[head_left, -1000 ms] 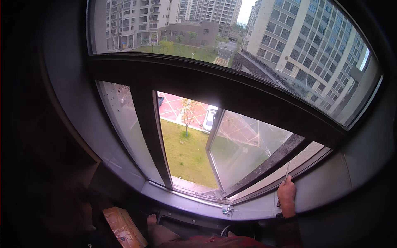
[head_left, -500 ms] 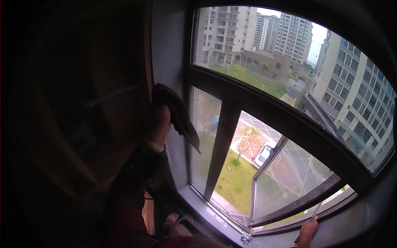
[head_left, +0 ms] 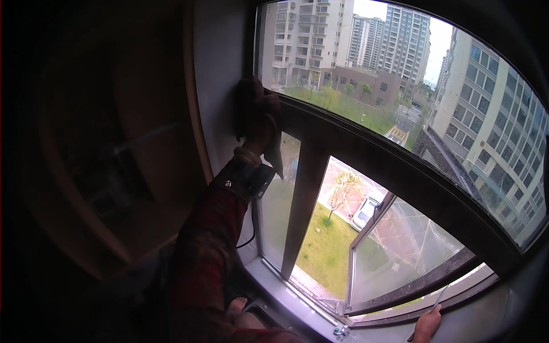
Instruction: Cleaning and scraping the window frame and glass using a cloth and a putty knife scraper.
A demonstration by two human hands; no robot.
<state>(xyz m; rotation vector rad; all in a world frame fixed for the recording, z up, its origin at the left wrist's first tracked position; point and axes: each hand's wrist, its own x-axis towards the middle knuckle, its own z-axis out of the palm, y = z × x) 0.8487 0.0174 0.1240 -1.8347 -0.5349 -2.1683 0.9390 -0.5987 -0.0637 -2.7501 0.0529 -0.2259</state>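
My left hand (head_left: 261, 117) is closed on a dark cloth (head_left: 275, 159), up at the left end of the dark window frame (head_left: 343, 132), where the crossbar meets the side. Most of the cloth is hidden by the hand and wrist, and one corner hangs down past the wrist. At the lower right my right hand (head_left: 428, 326) is closed round a thin, grey, stick-like thing (head_left: 440, 296). It points up beside the bottom of the frame, and its kind cannot be made out.
An open window sash (head_left: 400, 251) tilts outward, with grass, a tree and a white car far below. Fixed glass panes sit above and to the left. A pale sill (head_left: 297, 300) runs beneath the window. Dark wooden shelving (head_left: 166, 246) stands at left. A bare foot (head_left: 237, 304) shows below.
My left hand has moved up and right with the cloth, from in front of the side wall to the frame's corner. My right hand has hardly moved.
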